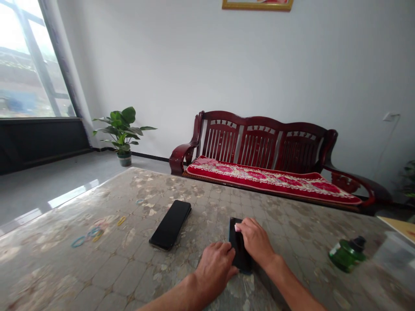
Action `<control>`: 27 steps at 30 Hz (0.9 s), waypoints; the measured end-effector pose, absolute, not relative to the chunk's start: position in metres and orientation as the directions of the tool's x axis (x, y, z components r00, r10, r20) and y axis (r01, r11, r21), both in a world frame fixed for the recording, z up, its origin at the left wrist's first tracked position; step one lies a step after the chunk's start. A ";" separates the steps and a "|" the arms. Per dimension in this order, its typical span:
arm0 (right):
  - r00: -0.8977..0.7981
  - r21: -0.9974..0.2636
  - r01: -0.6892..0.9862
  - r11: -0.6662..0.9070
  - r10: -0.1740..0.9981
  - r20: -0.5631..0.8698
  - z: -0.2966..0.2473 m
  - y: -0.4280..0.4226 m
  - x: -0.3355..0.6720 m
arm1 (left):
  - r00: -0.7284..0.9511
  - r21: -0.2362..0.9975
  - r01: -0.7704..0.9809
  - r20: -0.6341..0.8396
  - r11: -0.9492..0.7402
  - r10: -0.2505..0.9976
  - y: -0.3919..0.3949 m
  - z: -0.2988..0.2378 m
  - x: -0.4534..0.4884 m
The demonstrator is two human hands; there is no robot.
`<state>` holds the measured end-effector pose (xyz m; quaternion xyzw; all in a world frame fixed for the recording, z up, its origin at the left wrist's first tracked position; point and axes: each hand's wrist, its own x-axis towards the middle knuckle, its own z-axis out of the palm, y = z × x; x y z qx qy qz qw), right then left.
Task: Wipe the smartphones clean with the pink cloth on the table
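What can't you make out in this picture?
In the head view:
- White piece: full shape hidden by the right hand.
- Dark phone-like slab: partly covered by both that hand and the left hand.
- Framed picture: cut off by the top edge.
- Label on green bottle: too small, blurred.

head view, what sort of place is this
Probably a living room, perhaps in a home: there is a dark red wooden settee with a red floral seat cover, a leafy potted plant and a gold-framed picture.

Pale scrap point(237, 227) in right hand point(256, 239) too small to identify, dark slab point(239, 252) partly hidden by left hand point(215, 264)
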<state>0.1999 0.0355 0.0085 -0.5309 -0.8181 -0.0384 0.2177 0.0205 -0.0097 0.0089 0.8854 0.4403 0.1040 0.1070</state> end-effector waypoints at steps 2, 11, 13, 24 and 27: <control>-0.399 -0.181 0.852 0.490 0.834 0.381 0.008 0.020 0.201 | 0.588 0.285 0.757 0.095 -0.587 0.804 -0.010 0.009 0.020; -0.371 -0.172 0.866 0.470 0.834 0.408 0.006 0.031 0.207 | 0.593 0.287 0.753 0.092 -0.591 0.800 -0.012 0.012 0.019; -0.337 -0.172 0.884 0.435 0.846 0.413 0.007 0.039 0.207 | 0.595 0.286 0.752 0.094 -0.594 0.798 -0.012 0.011 0.019; -0.446 -0.174 0.808 0.564 0.777 0.444 0.001 0.002 0.208 | 0.606 0.287 0.739 0.114 -0.610 0.787 -0.011 0.006 0.017; -0.420 -0.164 0.825 0.541 0.781 0.463 -0.002 0.012 0.207 | 0.594 0.277 0.753 0.107 -0.597 0.798 -0.011 0.005 0.018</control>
